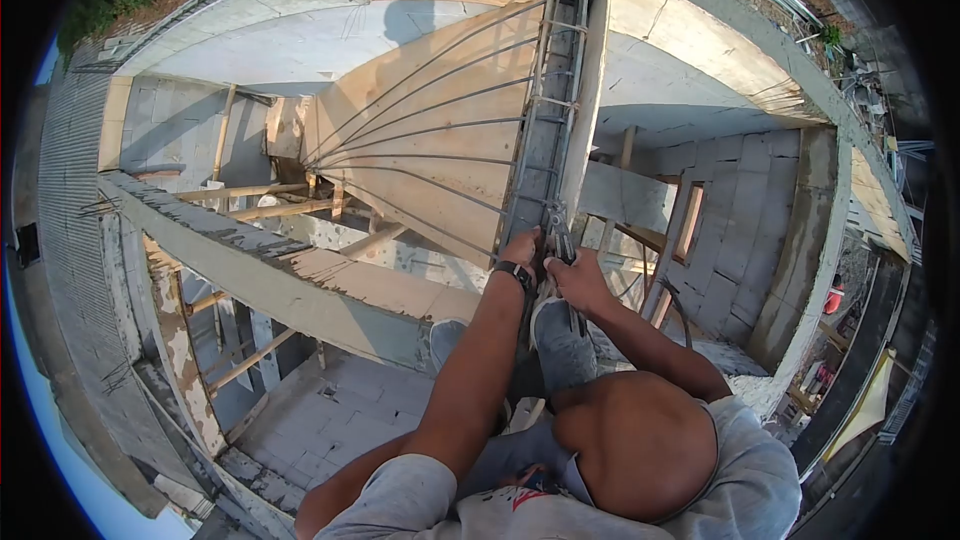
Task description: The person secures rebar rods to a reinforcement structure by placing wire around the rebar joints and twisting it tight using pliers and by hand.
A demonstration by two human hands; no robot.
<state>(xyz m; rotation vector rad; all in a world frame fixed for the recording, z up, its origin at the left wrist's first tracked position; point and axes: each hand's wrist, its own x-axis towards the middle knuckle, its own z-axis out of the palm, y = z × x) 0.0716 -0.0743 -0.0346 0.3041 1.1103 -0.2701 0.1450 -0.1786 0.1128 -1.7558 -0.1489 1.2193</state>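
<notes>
A long rebar cage point(545, 130) of bars and stirrups runs away from me inside a narrow beam form. My left hand point(519, 249), with a dark band at the wrist, is closed at the cage's near left side, its fingers around a bar there. Just right of it, my right hand point(578, 278) grips the handles of dark metal pincers point(560, 227), whose head points up against the cage. What sits in the jaws is too small to make out. Several thin bars point(430, 125) fan out from the left and meet the cage.
Plywood formwork point(440, 90) slopes down on the left. A concrete beam point(270, 270) crosses at lower left, above timber props point(250, 365) and open drops. My shoe point(563, 335) rests beside the form. Block walls point(730, 210) stand below on the right.
</notes>
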